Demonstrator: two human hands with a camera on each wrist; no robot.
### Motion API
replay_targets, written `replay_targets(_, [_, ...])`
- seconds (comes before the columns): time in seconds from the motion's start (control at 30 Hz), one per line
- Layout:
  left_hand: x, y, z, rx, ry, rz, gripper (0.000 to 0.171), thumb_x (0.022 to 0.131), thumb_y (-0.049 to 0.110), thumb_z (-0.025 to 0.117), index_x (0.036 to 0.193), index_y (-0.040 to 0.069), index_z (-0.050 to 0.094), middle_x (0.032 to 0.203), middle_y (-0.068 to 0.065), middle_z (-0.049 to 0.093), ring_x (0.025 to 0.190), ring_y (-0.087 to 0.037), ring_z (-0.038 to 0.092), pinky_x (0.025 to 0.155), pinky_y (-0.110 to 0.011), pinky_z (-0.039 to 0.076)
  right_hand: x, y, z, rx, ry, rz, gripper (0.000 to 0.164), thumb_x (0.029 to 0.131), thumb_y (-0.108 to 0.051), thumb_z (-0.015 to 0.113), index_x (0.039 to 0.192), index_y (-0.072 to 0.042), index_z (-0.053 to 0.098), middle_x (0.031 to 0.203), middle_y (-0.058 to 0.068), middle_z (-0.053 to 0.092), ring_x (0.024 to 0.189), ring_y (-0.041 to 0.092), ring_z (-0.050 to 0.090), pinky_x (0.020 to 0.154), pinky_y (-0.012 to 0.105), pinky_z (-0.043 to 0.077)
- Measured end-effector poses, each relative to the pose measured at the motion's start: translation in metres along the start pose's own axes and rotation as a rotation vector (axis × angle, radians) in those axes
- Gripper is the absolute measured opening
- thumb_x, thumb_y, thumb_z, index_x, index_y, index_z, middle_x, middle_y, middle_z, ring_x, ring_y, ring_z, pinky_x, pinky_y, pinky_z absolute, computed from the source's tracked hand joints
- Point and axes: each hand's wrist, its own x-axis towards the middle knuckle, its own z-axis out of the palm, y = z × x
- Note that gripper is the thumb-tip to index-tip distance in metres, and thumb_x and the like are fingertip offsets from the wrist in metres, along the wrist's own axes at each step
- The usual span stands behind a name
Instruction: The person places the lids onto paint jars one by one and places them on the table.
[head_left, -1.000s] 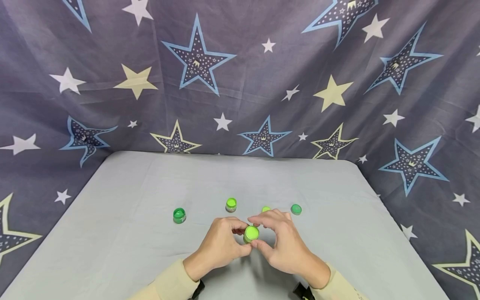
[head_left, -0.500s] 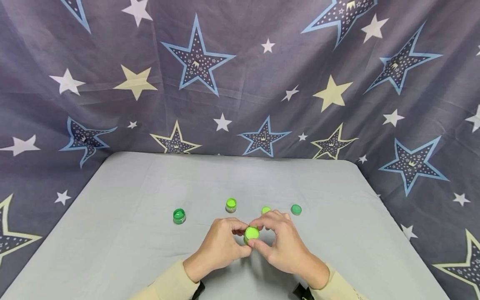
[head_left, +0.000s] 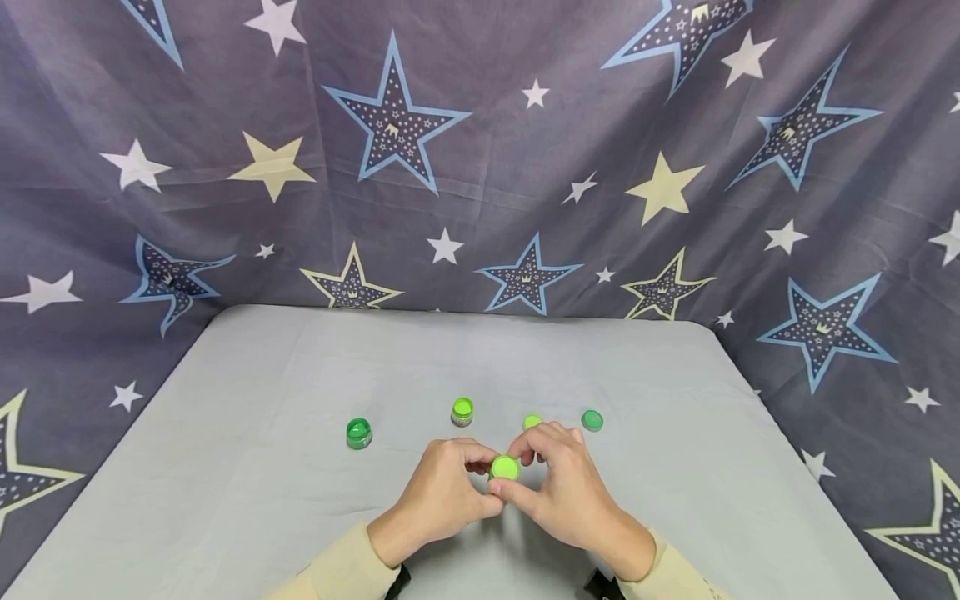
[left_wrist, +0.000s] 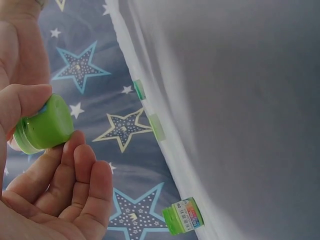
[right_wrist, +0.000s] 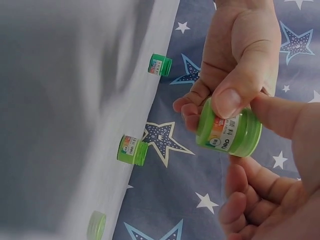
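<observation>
A small light-green jar [head_left: 505,469] with a lid on top is held between both hands over the near middle of the table. My left hand [head_left: 441,490] grips its body, the thumb pressing across the printed label [left_wrist: 222,131] side in the right wrist view.
On the grey-covered table [head_left: 225,467] stand an open dark-green jar [head_left: 358,433] and an open light-green jar [head_left: 462,412]. A light-green lid [head_left: 532,422], partly behind the right hand, and a dark-green lid [head_left: 592,420] lie farther right. A star-patterned cloth [head_left: 480,150] hangs behind.
The fingers of my right hand have turned clockwise round the jar's top, thumb to the left and index finger to the right. The left hand keeps its hold almost unmoved.
</observation>
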Motion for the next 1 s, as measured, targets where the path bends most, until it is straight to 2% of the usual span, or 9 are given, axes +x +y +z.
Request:
replay_targets(0.07, [0.0000, 0.0003, -0.0002, -0.001, -0.004, -0.006, 0.025, 0.070, 0.004, 0.087, 0.090, 0.018, 0.079, 0.088, 0.014, 0.071, 0.085, -0.010, 0.067, 0.076, -0.028, 0.056, -0.0003, 0.0007, 0.0007, -0.015, 0.012, -0.009, 0.038, 0.075, -0.038, 0.092, 0.087, -0.021, 0.060, 0.077, -0.011, 0.055, 0.075, 0.016, 0.051, 0.075, 0.032, 0.032])
replay_targets(0.33, [-0.0002, 0.0005, -0.0002, 0.000, -0.006, -0.015, 0.025, 0.069, 0.004, 0.087, 0.089, 0.018, 0.079, 0.088, 0.014, 0.071, 0.085, -0.006, 0.065, 0.076, -0.026, 0.055, -0.0013, 0.0008, 0.0030, -0.079, 0.046, 0.000, 0.046, 0.070, -0.045, 0.093, 0.082, -0.020, 0.056, 0.076, -0.018, 0.044, 0.074, 0.004, 0.042, 0.072, 0.029, 0.029])
replay_targets(0.47, [-0.0002, 0.0001, -0.0003, -0.007, -0.001, -0.009, 0.025, 0.069, 0.004, 0.087, 0.089, 0.017, 0.079, 0.088, 0.014, 0.071, 0.084, -0.006, 0.065, 0.075, -0.026, 0.055, -0.0010, 0.0003, 0.0029, -0.068, 0.032, 0.018, 0.044, 0.072, -0.047, 0.092, 0.087, -0.021, 0.059, 0.077, -0.016, 0.048, 0.075, 0.006, 0.045, 0.074, 0.029, 0.030])
replay_targets(0.57, [0.0000, -0.0003, -0.0006, -0.005, 0.008, 0.004, 0.024, 0.070, 0.005, 0.089, 0.089, 0.017, 0.079, 0.087, 0.013, 0.071, 0.083, -0.007, 0.066, 0.075, -0.027, 0.056, -0.0006, 0.0007, 0.0012, -0.011, 0.008, 0.007, 0.039, 0.076, -0.040, 0.091, 0.100, -0.023, 0.065, 0.086, -0.014, 0.057, 0.080, 0.008, 0.050, 0.076, 0.031, 0.033])
replay_targets(0.7, [0.0004, -0.0007, -0.0012, 0.006, 0.012, 0.022, 0.022, 0.071, 0.008, 0.089, 0.089, 0.017, 0.080, 0.087, 0.013, 0.071, 0.083, -0.006, 0.066, 0.075, -0.030, 0.057, -0.0002, 0.0017, -0.0031, 0.080, -0.029, -0.041, 0.045, 0.079, -0.026, 0.089, 0.119, -0.023, 0.068, 0.103, -0.011, 0.066, 0.090, 0.009, 0.055, 0.079, 0.034, 0.037])
replay_targets(0.83, [0.0005, -0.0012, -0.0018, 0.015, 0.008, 0.026, 0.022, 0.073, 0.010, 0.090, 0.091, 0.015, 0.080, 0.089, 0.012, 0.072, 0.083, -0.006, 0.066, 0.076, -0.032, 0.058, 0.0007, 0.0015, -0.0057, 0.112, -0.078, -0.081, 0.048, 0.078, -0.018, 0.088, 0.123, -0.020, 0.069, 0.113, -0.009, 0.069, 0.100, 0.010, 0.058, 0.083, 0.034, 0.036])
replay_targets(1.0, [0.0004, -0.0016, -0.0018, 0.013, 0.009, 0.036, 0.021, 0.073, 0.010, 0.089, 0.092, 0.013, 0.080, 0.089, 0.010, 0.072, 0.083, -0.007, 0.066, 0.075, -0.032, 0.059, 0.0011, 0.0004, -0.0056, 0.111, -0.096, -0.086, 0.047, 0.077, -0.009, 0.086, 0.120, -0.016, 0.072, 0.113, -0.012, 0.068, 0.106, 0.008, 0.057, 0.084, 0.034, 0.035])
